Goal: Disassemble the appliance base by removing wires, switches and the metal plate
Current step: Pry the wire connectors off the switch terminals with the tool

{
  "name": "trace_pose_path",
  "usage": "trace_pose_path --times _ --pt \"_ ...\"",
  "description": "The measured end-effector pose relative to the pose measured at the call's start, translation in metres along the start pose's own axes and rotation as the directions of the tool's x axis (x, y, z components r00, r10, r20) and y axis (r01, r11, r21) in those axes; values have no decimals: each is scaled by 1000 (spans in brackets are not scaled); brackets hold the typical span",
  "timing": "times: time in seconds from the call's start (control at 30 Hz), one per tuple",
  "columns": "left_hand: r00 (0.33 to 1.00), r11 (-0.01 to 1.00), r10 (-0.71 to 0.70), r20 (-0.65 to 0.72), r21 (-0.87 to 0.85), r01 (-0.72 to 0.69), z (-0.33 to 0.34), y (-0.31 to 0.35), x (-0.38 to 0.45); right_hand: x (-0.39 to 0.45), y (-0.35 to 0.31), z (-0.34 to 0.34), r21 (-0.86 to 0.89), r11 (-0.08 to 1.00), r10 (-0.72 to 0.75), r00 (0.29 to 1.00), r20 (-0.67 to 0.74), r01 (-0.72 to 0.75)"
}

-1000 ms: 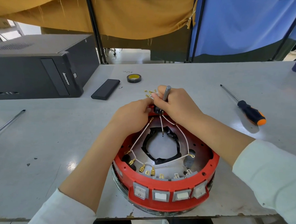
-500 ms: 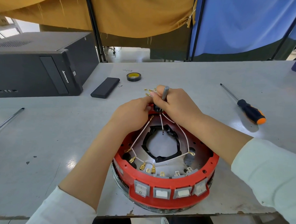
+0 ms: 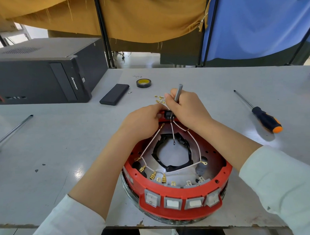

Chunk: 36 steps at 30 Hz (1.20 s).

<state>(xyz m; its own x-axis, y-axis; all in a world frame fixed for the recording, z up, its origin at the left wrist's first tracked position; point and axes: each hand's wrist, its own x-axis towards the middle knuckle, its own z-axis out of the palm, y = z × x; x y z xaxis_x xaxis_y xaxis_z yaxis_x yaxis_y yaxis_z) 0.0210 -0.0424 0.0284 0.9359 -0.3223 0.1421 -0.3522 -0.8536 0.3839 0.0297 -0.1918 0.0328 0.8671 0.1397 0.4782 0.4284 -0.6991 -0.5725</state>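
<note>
A round red appliance base (image 3: 219, 174) lies open side up at the table's near edge. Several grey rocker switches (image 3: 172, 203) line its front. White wires (image 3: 196, 144) with brass terminals cross a metal plate (image 3: 172, 155) inside. At the far rim sits a small black part (image 3: 167, 114). My left hand (image 3: 141, 122) pinches the rim beside that part. My right hand (image 3: 188, 109) grips a thin grey tool (image 3: 178, 91), its tip down at the black part. Loose brass-ended wires (image 3: 159, 98) lie just beyond the base.
An orange-and-black screwdriver (image 3: 263, 116) lies at the right. A roll of black tape (image 3: 143, 83), a flat black block (image 3: 114, 96) and a black computer case (image 3: 46, 73) sit far left. A metal rod (image 3: 13, 130) lies at the left edge.
Both hands stay at the far rim of the base; the grey tool in my right hand stands a little more upright. The view has shifted slightly.
</note>
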Motion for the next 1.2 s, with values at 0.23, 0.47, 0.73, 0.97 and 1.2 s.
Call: trace_pose_path --times 0.23,0.47,0.73,0.97,1.2 --pt "1000 1000 9 -1 0 -9 0 -2 1 -1 -1 1 -28 998 -50 998 42 51" --pt "1000 1000 -5 -2 7 5 -1 -1 1 9 -2 2 -33 998 63 996 56 -61" --pt "1000 1000 -6 6 9 6 -1 0 1 -1 -1 0 -53 998 -30 999 19 31" --pt "1000 1000 -17 0 3 17 0 0 1 5 1 1 -37 998 55 998 16 -54" --pt "998 997 -34 44 -73 37 -5 2 6 3 1 -3 10 999 34 996 -86 -34"
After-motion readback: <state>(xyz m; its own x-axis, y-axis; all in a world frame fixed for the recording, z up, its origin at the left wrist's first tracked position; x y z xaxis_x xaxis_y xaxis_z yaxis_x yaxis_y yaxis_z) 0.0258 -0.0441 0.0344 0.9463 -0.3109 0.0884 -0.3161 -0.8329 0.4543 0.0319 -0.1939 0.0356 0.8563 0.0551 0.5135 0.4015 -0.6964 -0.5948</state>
